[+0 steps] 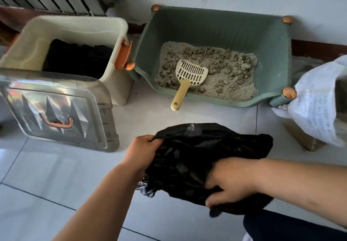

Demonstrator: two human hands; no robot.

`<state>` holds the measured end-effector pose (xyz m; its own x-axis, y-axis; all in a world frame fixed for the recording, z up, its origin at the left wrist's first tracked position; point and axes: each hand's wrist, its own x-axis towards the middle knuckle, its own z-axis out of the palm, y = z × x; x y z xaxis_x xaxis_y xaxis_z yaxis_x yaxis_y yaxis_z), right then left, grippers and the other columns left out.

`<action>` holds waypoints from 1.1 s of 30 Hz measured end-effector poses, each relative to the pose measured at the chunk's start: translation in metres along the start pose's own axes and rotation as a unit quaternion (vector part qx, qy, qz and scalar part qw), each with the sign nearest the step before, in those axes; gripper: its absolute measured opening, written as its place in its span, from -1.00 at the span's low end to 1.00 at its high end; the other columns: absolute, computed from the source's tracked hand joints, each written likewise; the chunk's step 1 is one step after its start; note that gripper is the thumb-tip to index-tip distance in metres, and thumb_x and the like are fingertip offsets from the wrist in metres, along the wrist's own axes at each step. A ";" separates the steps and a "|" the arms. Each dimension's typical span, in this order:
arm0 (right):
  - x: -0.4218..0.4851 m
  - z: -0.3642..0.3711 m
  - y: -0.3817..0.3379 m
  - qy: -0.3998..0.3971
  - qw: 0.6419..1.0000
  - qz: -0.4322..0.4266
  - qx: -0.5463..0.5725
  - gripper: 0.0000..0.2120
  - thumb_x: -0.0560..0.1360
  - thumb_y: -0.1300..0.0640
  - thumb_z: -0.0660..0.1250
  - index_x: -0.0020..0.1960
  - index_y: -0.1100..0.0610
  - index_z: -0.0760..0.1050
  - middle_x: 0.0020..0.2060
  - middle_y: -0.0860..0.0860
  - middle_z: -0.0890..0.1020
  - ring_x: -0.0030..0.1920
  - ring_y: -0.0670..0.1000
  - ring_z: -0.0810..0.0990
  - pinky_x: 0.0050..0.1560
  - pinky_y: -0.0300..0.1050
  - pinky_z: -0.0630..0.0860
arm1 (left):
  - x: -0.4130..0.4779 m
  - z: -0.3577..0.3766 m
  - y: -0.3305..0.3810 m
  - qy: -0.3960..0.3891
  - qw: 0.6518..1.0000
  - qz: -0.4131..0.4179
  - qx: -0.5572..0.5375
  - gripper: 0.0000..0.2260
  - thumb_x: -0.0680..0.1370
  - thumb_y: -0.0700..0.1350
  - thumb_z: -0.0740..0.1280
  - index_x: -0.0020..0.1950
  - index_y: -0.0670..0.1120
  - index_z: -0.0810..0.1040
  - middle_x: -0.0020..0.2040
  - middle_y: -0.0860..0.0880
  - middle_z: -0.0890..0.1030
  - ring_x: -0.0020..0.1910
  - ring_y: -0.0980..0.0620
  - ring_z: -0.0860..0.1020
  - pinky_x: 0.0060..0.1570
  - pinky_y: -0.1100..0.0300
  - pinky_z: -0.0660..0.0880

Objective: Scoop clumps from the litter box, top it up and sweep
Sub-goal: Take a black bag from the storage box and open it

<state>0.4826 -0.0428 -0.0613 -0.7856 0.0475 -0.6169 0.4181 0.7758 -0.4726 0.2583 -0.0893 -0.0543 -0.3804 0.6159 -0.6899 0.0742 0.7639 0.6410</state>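
Note:
A green litter box [270, 53] stands against the wall, holding grey litter [225, 72] with darker clumps. A cream slotted scoop [189, 77] lies in it, handle hanging over the front rim. In front of the box, above the floor, both hands hold a crumpled black plastic bag [197, 158]. My left hand [142, 152] grips its upper left edge. My right hand [231, 180] clutches its lower right part, fingers pressed into the plastic.
A cream storage bin [71, 27] with dark contents stands to the left of the box, with its clear lid [56, 109] leaning against it. A white woven sack [317, 102] is at the right. White floor tiles lie below; a radiator is at the top left.

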 end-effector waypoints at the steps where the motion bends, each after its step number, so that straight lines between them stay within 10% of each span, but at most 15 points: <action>1: -0.001 -0.004 0.004 0.088 0.996 -0.007 0.034 -0.34 0.44 -0.44 0.01 0.21 -0.01 0.54 0.16 -0.03 0.59 0.20 0.06 0.52 0.23 -0.05 0.44 | 0.002 -0.002 -0.002 0.009 1.000 -0.005 0.018 -0.66 0.57 -0.03 0.38 -0.16 -0.32 0.53 -0.30 -0.16 0.50 -0.32 -0.04 0.46 -0.28 0.12 0.37; 5: 0.006 -0.024 0.028 0.398 0.915 0.024 -0.053 -0.37 0.46 -0.21 0.31 0.43 0.06 0.34 0.33 0.07 0.40 0.30 0.10 0.41 0.34 0.00 0.37 | 0.002 -0.006 -0.002 -0.003 0.998 -0.049 0.025 -0.48 0.46 0.17 0.40 -0.18 -0.34 0.54 -0.27 -0.25 0.57 -0.29 -0.15 0.57 -0.21 0.08 0.43; 8: 0.014 -0.036 0.046 0.252 0.953 0.168 -0.029 -0.19 0.47 -0.18 0.32 0.56 -0.06 -0.05 0.50 0.03 0.20 0.50 0.11 0.10 0.45 0.12 0.14 | 0.000 -0.005 -0.004 -0.030 0.997 -0.073 -0.014 -0.56 0.50 0.10 0.42 -0.03 -0.32 0.67 -0.12 -0.21 0.73 -0.09 -0.20 0.71 0.07 -0.04 0.61; 13: 0.023 -0.024 0.071 0.183 0.946 0.269 0.015 -0.80 0.57 0.00 0.18 0.11 0.06 0.47 0.10 0.06 0.61 0.18 0.13 0.52 0.10 -0.05 0.42 | 0.003 -0.013 -0.006 -0.026 0.982 -0.071 -0.171 -0.64 0.58 0.04 0.38 0.10 -0.26 0.67 0.00 -0.25 0.72 0.02 -0.22 0.70 0.17 -0.09 0.59; 19: 0.031 -0.012 0.074 0.132 0.902 0.347 0.220 -0.74 0.63 -0.02 0.11 -0.08 0.12 0.43 -0.08 0.14 0.58 -0.05 0.13 0.55 -0.18 -0.15 0.34 | 0.001 -0.027 -0.022 0.080 0.980 -0.054 -0.171 0.02 0.23 0.41 0.42 0.58 0.00 0.24 0.48 0.00 0.41 0.32 -0.02 0.45 0.40 -0.10 0.37; 25: 0.036 -0.002 0.056 0.130 0.808 0.358 0.450 -0.68 0.62 -0.03 0.15 -0.13 0.17 0.49 -0.27 0.06 0.56 -0.27 0.01 0.53 -0.35 -0.22 0.35 | -0.020 -0.015 -0.034 -0.005 0.989 -0.124 -0.078 0.24 0.20 0.33 0.56 0.64 0.13 -0.16 0.45 0.06 0.34 0.42 -0.08 0.40 0.38 -0.03 0.30; 29: 0.044 -0.004 0.050 0.169 0.734 0.337 0.564 -0.69 0.62 -0.03 0.17 0.01 0.19 0.53 -0.09 0.11 0.61 -0.10 0.08 0.59 -0.20 -0.17 0.47 | -0.013 -0.002 -0.049 -0.010 0.985 -0.159 -0.062 -0.04 0.42 -0.05 0.58 0.62 -0.04 0.00 0.33 -0.05 0.52 0.20 -0.12 0.58 0.01 -0.01 0.46; 33: 0.046 -0.013 0.054 0.158 0.694 0.320 0.626 -0.74 0.62 -0.01 0.19 -0.05 0.16 0.51 -0.13 0.11 0.58 -0.18 0.05 0.57 -0.25 -0.20 0.50 | 0.006 -0.002 -0.056 0.084 0.984 -0.103 -0.117 -0.72 0.55 -0.27 0.37 0.25 -0.23 0.53 -0.08 -0.13 0.66 -0.15 -0.08 0.64 -0.09 0.00 0.60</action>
<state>0.4632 0.0097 -0.1073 -0.2343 0.4196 -0.8769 0.6406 -0.6118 -0.4640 0.2501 -0.1289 -0.0938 -0.5139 0.3963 -0.7608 -0.2278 0.7920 0.5664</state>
